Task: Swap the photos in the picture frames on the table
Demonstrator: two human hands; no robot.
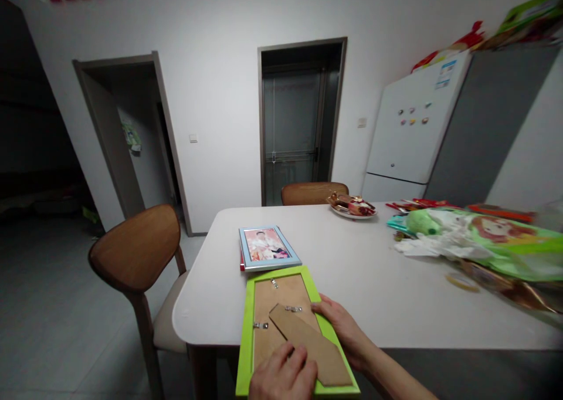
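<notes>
A green picture frame (248, 335) is held back side up at the near edge of the table, showing its brown backing, metal clips and a cardboard stand (308, 347). My left hand (285, 373) lies over the lower part of the backing with bent fingers, its thumb hidden. Around the frame's right side, my right hand (341, 326) grips the green edge. Just beyond the green frame, a light blue frame with a photo (266, 244) lies face up on the table, on top of something red.
The white table (352, 277) carries a plate of wrapped items (353, 206) at the back and a pile of green bags and white tissue (461, 236) at the right. Wooden chairs (138, 250) stand left and behind. A fridge (413, 118) is at the back right.
</notes>
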